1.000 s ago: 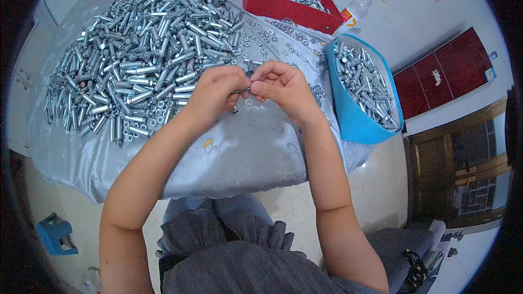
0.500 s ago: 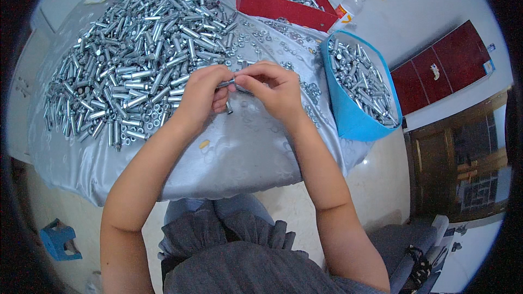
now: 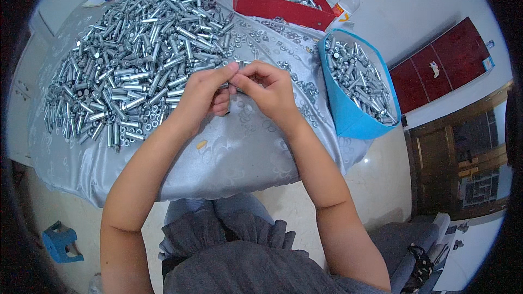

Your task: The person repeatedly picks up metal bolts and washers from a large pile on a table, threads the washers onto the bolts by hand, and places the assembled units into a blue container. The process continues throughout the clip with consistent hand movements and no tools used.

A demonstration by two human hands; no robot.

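Observation:
My left hand (image 3: 205, 95) and my right hand (image 3: 271, 88) meet over the table's middle, fingertips almost touching. Between them a metal expansion bolt (image 3: 224, 85) is mostly covered by the fingers. The left thumb and fingers are closed around it; the right thumb and forefinger pinch at its end. A dark tip of another piece shows below the curled left fingers. Left of my hands spreads a large heap of silvery expansion bolts (image 3: 136, 76), with loose nuts (image 3: 154, 117) along its near edge. Small washers and nuts (image 3: 256, 35) lie scattered beyond my right hand.
A red box (image 3: 283, 9) of bolts stands at the back, beside a plastic bottle (image 3: 348, 4). To the right sits a blue fabric bin (image 3: 351, 120) full of bolts. A silvery cloth (image 3: 234, 158) covers the table. A blue stool (image 3: 62, 242) is on the floor, lower left.
Both hands stay together over the same spot, with the fingers slightly shifted around the bolt. The metal piece below the left fingers now shows less. The view has tilted a little.

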